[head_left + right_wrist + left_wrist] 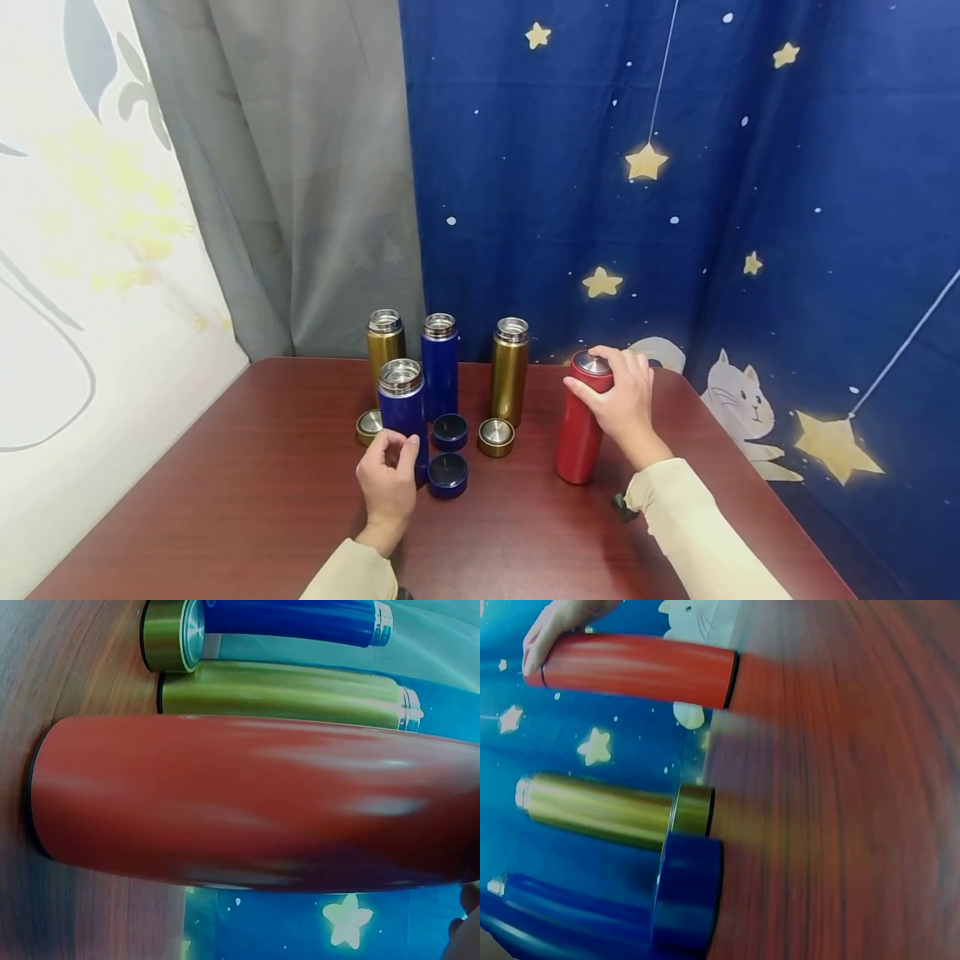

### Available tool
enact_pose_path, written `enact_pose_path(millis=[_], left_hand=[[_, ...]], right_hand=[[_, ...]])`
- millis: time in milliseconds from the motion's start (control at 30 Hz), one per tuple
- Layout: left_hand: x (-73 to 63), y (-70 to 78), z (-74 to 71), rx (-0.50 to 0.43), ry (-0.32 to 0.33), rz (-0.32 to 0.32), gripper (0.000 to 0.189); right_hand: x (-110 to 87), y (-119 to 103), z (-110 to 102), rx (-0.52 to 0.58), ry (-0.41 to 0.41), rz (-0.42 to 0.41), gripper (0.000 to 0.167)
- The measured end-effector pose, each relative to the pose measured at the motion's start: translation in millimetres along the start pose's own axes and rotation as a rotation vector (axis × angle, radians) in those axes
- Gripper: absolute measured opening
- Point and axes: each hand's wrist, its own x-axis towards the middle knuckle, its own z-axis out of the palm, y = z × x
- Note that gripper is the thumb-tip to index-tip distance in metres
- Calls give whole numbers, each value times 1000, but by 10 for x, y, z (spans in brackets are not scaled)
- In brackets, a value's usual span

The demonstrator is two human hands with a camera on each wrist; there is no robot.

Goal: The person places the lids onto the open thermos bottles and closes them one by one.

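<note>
A red vacuum flask [581,437] with a steel-topped lid stands at the right of the table; my right hand [626,396] grips it at the top, thumb on the near side and fingers over the lid. In the right wrist view, the red flask's body [247,802] fills the middle, and only a bit of the hand shows. My left hand [387,487] is beside the front blue flask [401,408], which has no lid on. Its fingers are loosely curled with nothing visible between them; whether they touch that flask I cannot tell.
Behind stand another lidless blue flask [440,367] and two lidless gold flasks, one left [386,342], one right [509,375]. Two blue lids [448,477] and two gold lids [497,437] lie in front of them. The brown table [510,542] ends at a curtain [525,167].
</note>
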Motion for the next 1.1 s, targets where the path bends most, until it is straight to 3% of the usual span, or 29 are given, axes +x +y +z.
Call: enact_pose_path(millis=[233, 600, 1100], left_hand=[[84, -114, -79, 48, 33, 13, 17], [148, -247, -127, 96, 52, -37, 34], [187, -297, -156, 74, -54, -119, 54]], right_hand=[[-20, 55, -51, -13, 6, 8, 53], [-21, 80, -126, -27, -12, 5, 54], [-9, 109, -171, -63, -55, 11, 58]])
